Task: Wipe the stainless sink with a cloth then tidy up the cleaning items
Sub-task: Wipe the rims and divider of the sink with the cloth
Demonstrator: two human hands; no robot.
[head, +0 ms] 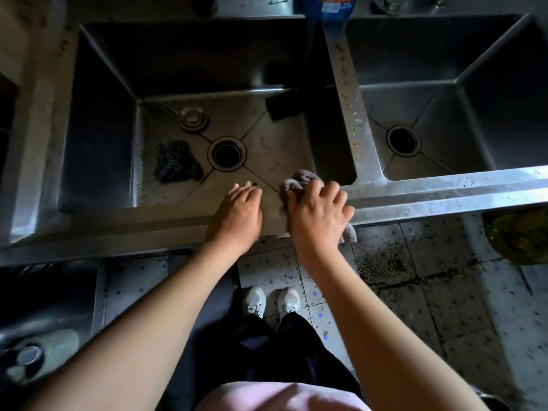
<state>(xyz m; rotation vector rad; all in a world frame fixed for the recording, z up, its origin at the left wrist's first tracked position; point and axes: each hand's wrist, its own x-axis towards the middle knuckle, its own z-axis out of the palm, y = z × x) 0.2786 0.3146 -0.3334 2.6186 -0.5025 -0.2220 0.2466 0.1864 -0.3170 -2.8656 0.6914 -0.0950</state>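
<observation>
A double stainless sink [178, 221] fills the view. My right hand [318, 212] grips a grey cloth [301, 180] on the front rim of the left basin; one end of the cloth hangs over the rim's outer side. My left hand [238, 212] rests with straight fingers on the same rim, just left of the cloth. In the left basin lie a dark steel-wool scourer [176, 161], a metal drain plug [194, 118] and a black sponge [281, 105] around the open drain [226, 152].
The right basin [444, 114] holds only its drain [403, 140]. A blue bottle [329, 7] stands on the back ledge between the basins. Specks of dirt line the divider [347, 93]. Below are a tiled floor, a floor grate [382, 265] and a yellow-green bag [519, 235].
</observation>
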